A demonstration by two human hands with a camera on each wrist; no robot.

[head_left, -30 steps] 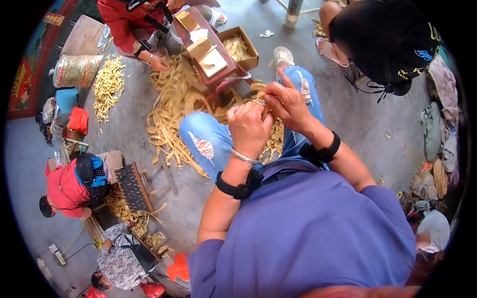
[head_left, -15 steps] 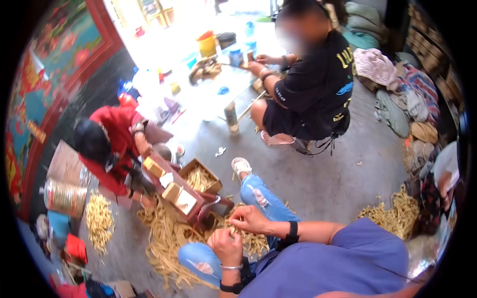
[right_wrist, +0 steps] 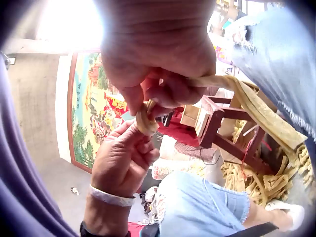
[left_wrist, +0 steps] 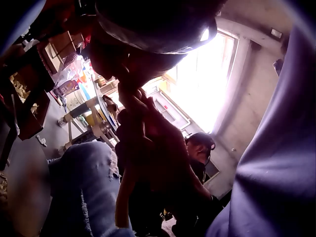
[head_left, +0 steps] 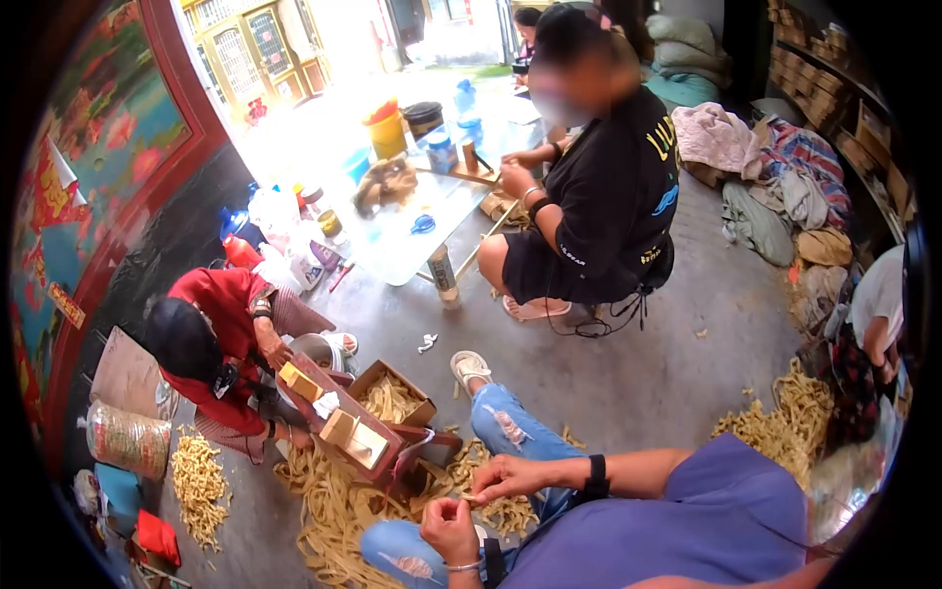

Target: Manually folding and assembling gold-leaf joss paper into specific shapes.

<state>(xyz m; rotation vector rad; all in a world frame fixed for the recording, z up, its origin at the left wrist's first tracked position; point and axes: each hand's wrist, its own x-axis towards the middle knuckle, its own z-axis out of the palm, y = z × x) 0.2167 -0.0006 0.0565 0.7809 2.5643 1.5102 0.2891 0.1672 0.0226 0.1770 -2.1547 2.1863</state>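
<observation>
Just above my jeans-covered knees, both hands work on a flat, soft tan strip (right_wrist: 252, 101). In the right wrist view its end is wrapped into a small loop (right_wrist: 146, 121). My left hand (head_left: 451, 530), a bangle on its wrist, pinches this loop between thumb and forefinger. Close against it, my right hand (head_left: 510, 476) pinches the strip with curled fingers, and a long tail hangs from that hand toward the floor. In the left wrist view both hands are dark against the bright doorway. A loose heap of like strips (head_left: 339, 510) lies by my knee.
A dark red wooden bench (head_left: 392, 466) with tan blocks stands before my knees, beside a cardboard box (head_left: 429, 410) of strips. A person in red (head_left: 211, 324) bends behind it. Another in black (head_left: 613, 187) sits at a glass table (head_left: 392, 265). Small tan pieces (head_left: 199, 486) lie leftward.
The head view has tilted up, bringing the table and doorway into sight. Both hands stay close together on the strip, lower in the view; the right forefinger, raised earlier, is now bent in.
</observation>
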